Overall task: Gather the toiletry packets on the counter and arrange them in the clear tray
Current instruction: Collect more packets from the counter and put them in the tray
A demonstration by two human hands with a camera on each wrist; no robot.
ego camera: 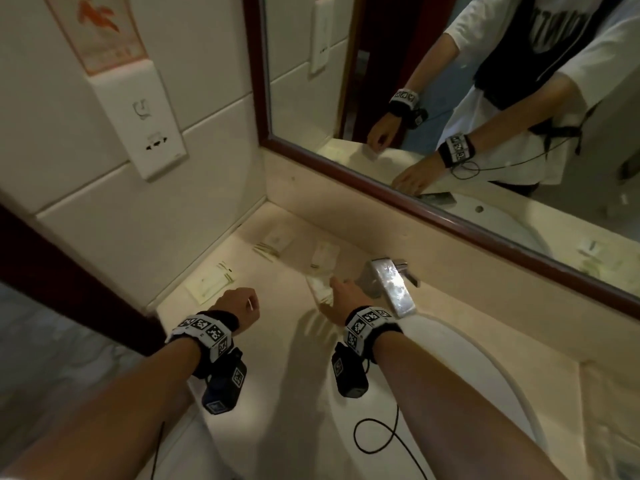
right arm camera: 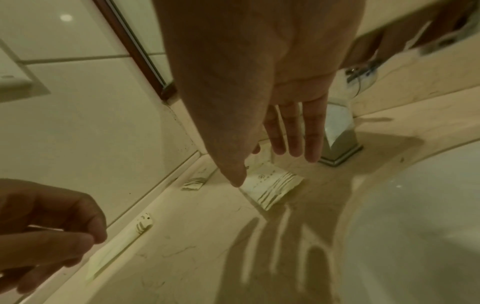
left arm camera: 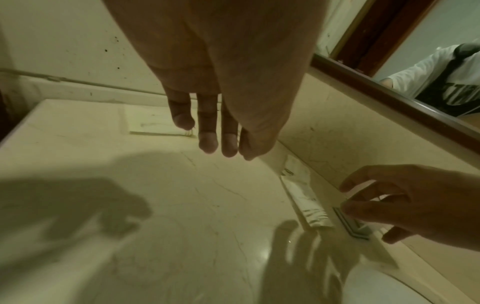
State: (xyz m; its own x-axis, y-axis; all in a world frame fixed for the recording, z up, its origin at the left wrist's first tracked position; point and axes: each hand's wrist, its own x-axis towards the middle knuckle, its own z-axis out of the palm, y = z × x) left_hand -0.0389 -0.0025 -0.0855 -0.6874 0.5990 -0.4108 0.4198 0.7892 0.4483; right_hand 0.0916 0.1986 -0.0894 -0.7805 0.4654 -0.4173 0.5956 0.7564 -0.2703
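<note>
Both hands hang above the cream bench, holding nothing. The left hand has its fingers loosely bent, its grip empty. The right hand has straight, spread fingers, an open grip, just over a striped toiletry packet that lies flat beside the metal tap. Farther back, more packets lie on the bench: one along the left wall, two others near the corner under the mirror. I cannot make out the clear tray.
</note>
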